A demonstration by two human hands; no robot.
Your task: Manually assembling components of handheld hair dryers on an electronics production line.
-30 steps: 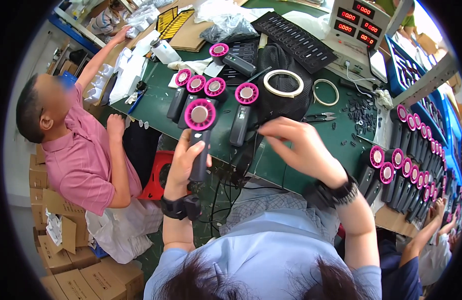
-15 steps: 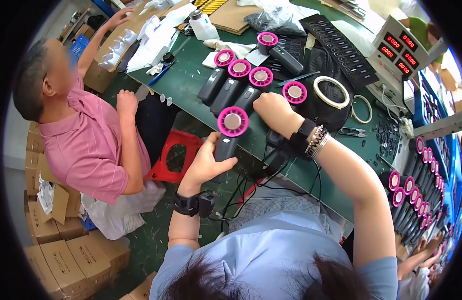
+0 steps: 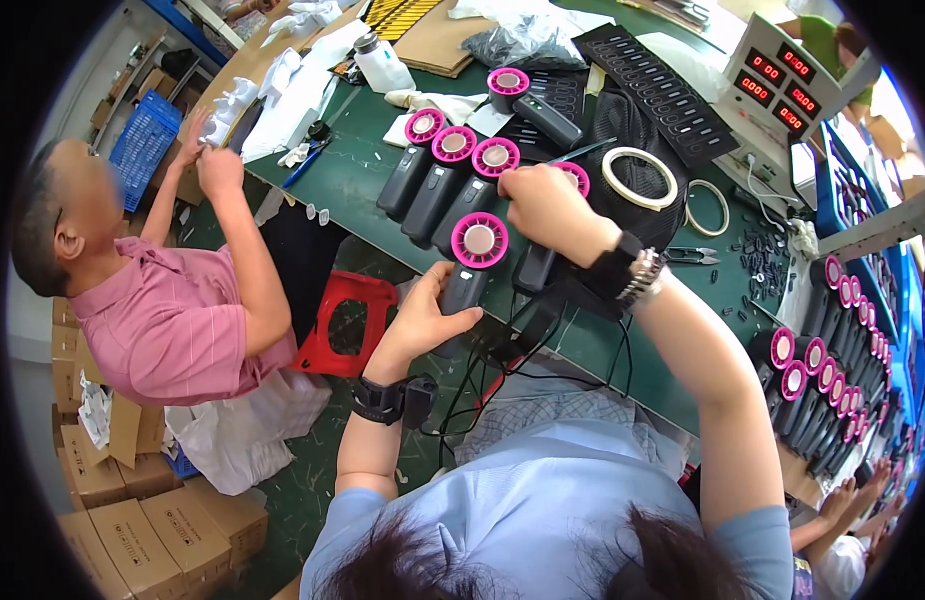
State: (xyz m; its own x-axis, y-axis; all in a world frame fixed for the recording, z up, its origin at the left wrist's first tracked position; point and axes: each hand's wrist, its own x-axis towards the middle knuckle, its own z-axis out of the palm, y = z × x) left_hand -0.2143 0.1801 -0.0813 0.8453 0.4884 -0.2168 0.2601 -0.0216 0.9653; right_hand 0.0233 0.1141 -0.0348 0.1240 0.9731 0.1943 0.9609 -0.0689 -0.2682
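My left hand (image 3: 419, 316) is closed round the dark grey handle of a handheld fan (image 3: 465, 290) with a pink ringed head, held upright at the table's near edge. My right hand (image 3: 555, 208) is curled over the table just right of that head; its fingertips are hidden, so I cannot tell what they hold. Beyond the left hand, several similar fans (image 3: 433, 195) lie side by side, pink heads pointing away. Another fan (image 3: 535, 268) lies under my right hand, its head partly covered. One more fan (image 3: 549, 120) lies farther back.
Cream tape rings (image 3: 673, 190), small scissors (image 3: 691, 256) and loose black parts (image 3: 758, 265) lie to the right, near a meter box with red digits (image 3: 783, 85). Black cables (image 3: 623, 350) hang at the near edge. A person in pink (image 3: 173, 320) sits left, beside a red stool (image 3: 308, 350).
My right hand has moved away from me, over a fan's pink head. My left hand keeps its fan. The person at left has brought both hands near white parts. The view has shifted slightly.
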